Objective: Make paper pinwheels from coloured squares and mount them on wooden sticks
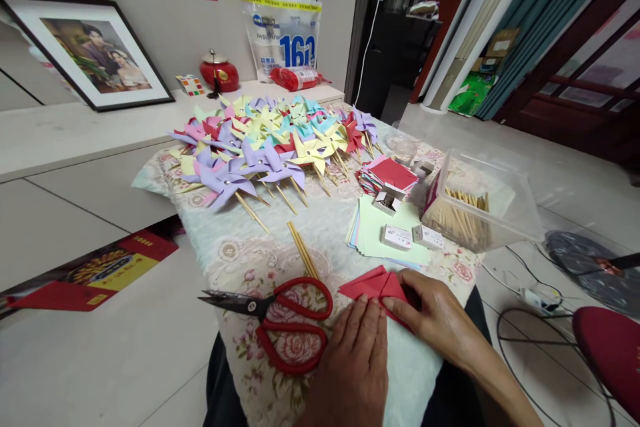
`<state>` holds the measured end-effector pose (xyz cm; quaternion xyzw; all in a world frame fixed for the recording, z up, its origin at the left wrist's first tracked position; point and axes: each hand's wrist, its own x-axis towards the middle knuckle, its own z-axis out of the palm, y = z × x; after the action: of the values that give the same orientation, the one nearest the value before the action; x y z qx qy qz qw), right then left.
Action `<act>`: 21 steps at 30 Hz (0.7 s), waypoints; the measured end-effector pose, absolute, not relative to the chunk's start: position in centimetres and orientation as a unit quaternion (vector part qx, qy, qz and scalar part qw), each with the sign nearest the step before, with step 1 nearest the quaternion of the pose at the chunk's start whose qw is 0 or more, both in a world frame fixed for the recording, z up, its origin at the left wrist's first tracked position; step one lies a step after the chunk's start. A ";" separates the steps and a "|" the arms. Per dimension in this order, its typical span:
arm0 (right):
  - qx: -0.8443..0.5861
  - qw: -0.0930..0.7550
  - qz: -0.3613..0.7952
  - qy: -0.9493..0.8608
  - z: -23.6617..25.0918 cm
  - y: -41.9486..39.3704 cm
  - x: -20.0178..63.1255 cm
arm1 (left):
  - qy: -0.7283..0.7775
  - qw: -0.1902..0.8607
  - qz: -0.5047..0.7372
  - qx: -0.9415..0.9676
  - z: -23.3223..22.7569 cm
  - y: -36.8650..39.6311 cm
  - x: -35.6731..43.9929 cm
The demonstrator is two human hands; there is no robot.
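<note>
A folded red paper square (373, 283) lies on the flowered cloth (235, 253) near the front edge. My left hand (357, 353) presses flat on its lower edge. My right hand (433, 313) pinches its right corner between thumb and fingers. Red-handled scissors (285, 317) lie shut just left of my left hand. A few wooden sticks (303, 250) rest above the scissors.
A heap of finished paper pinwheels (270, 140) fills the far half. Stacks of coloured paper (387, 230) and red paper (390, 173), small pin boxes (397, 237) and a clear tub of sticks (475, 203) sit at right. A red stool (613, 347) stands at the far right.
</note>
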<state>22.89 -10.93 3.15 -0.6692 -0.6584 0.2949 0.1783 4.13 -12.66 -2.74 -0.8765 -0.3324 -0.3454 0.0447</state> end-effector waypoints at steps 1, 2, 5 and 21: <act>-0.674 0.180 0.298 -0.652 3.2 -10.7 22.9 | -0.337 0.043 -0.352 -0.872 -2.8 -12.7 4.2; -0.679 0.183 0.299 -0.645 3.2 -10.5 22.9 | -0.337 0.043 -0.354 -0.871 -2.8 -12.7 4.3; -0.697 0.199 0.282 -0.628 2.9 -10.0 22.7 | -0.332 0.046 -0.339 -0.879 -2.9 -12.7 4.3; -0.699 0.214 0.218 -0.646 1.6 -9.4 21.8 | -0.323 0.043 -0.361 -0.874 -3.0 -12.7 4.3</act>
<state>21.76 -9.40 1.58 -0.6994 -0.6460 0.2184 0.2143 4.28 -12.66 -2.99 -0.8739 -0.3232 -0.3606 0.0429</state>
